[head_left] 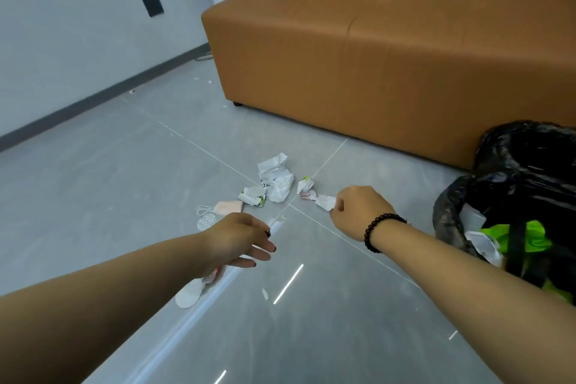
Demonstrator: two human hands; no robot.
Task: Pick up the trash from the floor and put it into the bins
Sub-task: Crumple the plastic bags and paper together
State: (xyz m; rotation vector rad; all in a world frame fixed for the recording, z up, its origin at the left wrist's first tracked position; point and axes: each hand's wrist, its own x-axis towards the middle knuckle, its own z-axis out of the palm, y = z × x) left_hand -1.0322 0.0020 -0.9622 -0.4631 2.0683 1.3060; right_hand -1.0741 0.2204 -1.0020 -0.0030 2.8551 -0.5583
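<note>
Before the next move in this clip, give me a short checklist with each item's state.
1. Right hand grips crumpled paper scrap: ok.
2. Scrap lifted off the floor: cannot tell.
3. Left hand free, fingers relaxed: ok.
4. Bin with black liner open beside the right arm: ok.
5. Floor cleared: not ok; white wrapper, pink piece and round white pad remain.
</note>
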